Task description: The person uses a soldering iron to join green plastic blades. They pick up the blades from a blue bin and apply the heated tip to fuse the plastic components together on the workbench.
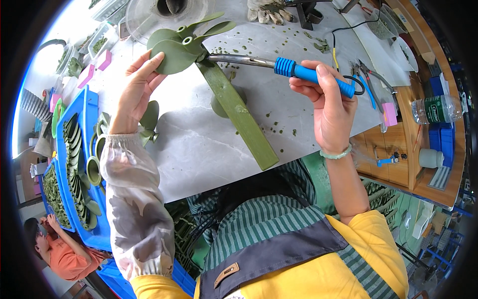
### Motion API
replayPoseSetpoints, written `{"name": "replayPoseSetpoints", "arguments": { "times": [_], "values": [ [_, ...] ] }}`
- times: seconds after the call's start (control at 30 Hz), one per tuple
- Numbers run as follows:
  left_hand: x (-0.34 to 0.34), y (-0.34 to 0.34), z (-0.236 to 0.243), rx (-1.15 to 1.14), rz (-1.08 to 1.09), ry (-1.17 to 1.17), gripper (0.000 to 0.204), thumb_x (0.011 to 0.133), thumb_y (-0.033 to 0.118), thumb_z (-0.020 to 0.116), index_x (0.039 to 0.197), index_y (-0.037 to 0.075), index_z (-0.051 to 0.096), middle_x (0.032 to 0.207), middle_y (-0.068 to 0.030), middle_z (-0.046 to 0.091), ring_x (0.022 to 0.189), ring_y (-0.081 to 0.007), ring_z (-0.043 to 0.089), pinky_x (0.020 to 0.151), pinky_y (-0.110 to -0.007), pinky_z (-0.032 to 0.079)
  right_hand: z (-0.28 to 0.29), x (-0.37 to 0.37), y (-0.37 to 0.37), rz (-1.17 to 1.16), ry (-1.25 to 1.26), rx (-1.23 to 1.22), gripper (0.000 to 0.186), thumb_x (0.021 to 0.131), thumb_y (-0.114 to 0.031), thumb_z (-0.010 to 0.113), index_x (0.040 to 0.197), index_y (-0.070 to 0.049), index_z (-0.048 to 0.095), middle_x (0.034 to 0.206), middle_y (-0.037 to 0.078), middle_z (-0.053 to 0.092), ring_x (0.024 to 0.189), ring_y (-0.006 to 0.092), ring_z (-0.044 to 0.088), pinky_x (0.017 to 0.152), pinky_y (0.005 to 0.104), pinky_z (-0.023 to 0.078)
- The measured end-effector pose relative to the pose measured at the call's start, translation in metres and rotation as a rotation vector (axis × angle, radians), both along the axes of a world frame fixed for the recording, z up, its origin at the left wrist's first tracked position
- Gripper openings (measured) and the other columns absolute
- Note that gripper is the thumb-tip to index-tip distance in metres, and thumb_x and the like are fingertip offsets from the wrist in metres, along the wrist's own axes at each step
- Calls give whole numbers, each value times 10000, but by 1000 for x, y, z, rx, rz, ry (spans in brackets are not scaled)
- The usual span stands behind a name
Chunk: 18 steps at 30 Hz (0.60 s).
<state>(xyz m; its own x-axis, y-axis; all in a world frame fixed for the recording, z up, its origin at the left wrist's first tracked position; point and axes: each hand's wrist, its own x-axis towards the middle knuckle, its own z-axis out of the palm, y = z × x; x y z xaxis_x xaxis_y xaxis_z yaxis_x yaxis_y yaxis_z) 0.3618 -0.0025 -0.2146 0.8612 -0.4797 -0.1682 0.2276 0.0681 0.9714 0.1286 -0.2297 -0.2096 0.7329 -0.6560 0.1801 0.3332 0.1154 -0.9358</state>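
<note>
Left hand [135,94] up at the top of the table, thumb and fingers pinching a green part [172,57] by the rim of its broad, round blade. That part sits in front of the person, left of centre, slimmer blades fanning away to the right and small holed bosses between them. Right hand [329,102] has its fingers and thumb wrapped lightly around the blue handle of an iron [316,74], the metal shaft running left, its tip right up against the part's lower right edge; whether they touch is too tight to call.

Just below the tip, a flat green bar [239,112] slants down to the right, nearly reaching the front edge of the table [186,149]. Whether bar and part are joined, no telling. A rounded green piece [220,105] peeks out from behind the bar, and little green scraps [269,128] are scattered all about.

Out right, pliers [367,79] lie beyond the right hand, and a bottle [435,109] rests further over. Far left, curved green pieces [74,169] line a blue crate [91,99], with a co-worker [69,256] in orange beyond, hands raised.
</note>
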Motion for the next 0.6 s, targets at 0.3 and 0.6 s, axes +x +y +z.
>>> {"name": "replayPoseSetpoints", "arguments": {
  "times": [0.3, 0.6],
  "values": [
    [2, 1, -2, -13, -12, -1, 254, 877, 63, 617, 1123, 8, 584, 1026, -75, 649, 885, -134, 656, 789, -229, 552, 0, -2, 1, 8, 7, -4, 276, 933, -178, 521, 996, 66, 633, 837, 125, 667, 758, 193, 674, 731, 321, 568],
    [0, 1, -1, -17, -18, -4, 281, 883, 73, 612, 1152, -2, 577, 1038, -72, 651, 883, -127, 657, 784, -223, 551, -4, 4, -2, -35, -8, 25, 267, 932, -173, 519, 993, 62, 630, 858, 129, 666, 755, 197, 673, 723, 312, 560]
  ]
}}
